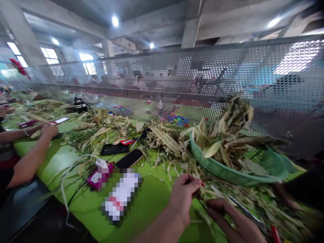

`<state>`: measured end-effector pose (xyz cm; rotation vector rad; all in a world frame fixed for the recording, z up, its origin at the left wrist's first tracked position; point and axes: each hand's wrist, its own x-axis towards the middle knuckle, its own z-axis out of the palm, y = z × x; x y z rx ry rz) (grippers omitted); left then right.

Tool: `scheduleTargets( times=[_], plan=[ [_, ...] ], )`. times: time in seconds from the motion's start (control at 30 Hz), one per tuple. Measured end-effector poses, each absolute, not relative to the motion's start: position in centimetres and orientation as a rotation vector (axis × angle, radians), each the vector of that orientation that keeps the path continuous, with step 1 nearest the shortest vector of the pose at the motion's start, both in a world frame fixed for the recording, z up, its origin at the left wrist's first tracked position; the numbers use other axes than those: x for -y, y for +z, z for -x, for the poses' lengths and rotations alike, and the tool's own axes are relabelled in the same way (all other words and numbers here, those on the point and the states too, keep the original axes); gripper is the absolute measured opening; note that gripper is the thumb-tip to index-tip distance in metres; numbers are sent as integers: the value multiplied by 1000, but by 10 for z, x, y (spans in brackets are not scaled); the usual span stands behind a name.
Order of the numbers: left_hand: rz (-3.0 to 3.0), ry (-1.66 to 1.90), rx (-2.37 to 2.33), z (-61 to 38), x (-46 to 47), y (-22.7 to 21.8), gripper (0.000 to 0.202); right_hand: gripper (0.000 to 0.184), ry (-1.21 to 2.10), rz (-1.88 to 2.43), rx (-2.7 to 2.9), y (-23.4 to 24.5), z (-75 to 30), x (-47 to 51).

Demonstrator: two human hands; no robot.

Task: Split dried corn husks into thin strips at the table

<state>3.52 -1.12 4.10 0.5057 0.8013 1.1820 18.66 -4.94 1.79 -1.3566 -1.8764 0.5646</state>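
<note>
My left hand (pixel 183 197) is closed in a pinch on a pale dried leaf strip (pixel 204 192) low in the middle of the view. Just right of it, my right hand (pixel 234 219) curls round the same bundle of leaves and also holds scissors (pixel 253 219) with a red handle. Both hands work above the green table (pixel 149 199), just in front of a green basket (pixel 222 170) heaped with dried leaves (pixel 227 135).
Loose leaves (pixel 111 128) lie piled along the table's far side. Phones (pixel 129 158) and a white cable (pixel 73 168) lie left of my hands. A co-worker's arms (pixel 30 148) rest on the table at left. A perforated metal screen (pixel 202 84) closes the back.
</note>
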Motion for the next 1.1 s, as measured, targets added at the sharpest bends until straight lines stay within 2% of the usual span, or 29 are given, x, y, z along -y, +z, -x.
scheduleTargets(
  times=[0.13, 0.3, 0.43, 0.7, 1.1],
  plan=[
    [-578, 1135, -709, -32, 12, 44, 44, 23, 616, 1452, 1792, 22, -185, 55],
    [-782, 1182, -776, -31, 2, 31, 45, 41, 999, 1521, 1496, 21, -189, 51],
    [-920, 1172, -809, -31, 1, 24, 43, 50, 1063, 1499, 1287, 22, -190, 46],
    [-1145, 1143, -798, -32, 3, 21, 34, 35, 1014, 1474, 1538, 27, -188, 49],
    [-1222, 1062, -817, -35, 8, 18, 25, 31, 1026, 1403, 1588, 27, -188, 54]
  ],
)
